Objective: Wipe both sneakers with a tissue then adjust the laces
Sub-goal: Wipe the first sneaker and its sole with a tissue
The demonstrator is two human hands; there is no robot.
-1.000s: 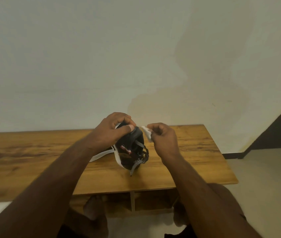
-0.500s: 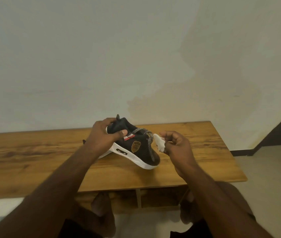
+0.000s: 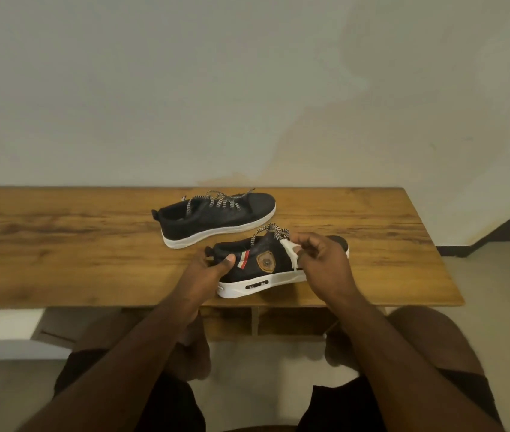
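Holding near shoe at heel w/ L hand, thumb pressed on collar; R hand pinching tissue against its side. Shoe sits on table, other shoe just behind. Risk: thin tissue may tear or snag laces if I rub hard.

Two sneakers on the table, one sneaker behind the other.

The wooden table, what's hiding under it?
Under the wooden table you can see an open shelf with a divider, and the person's bare feet on the floor. The tabletop covers the rest, so anything further back is hidden.
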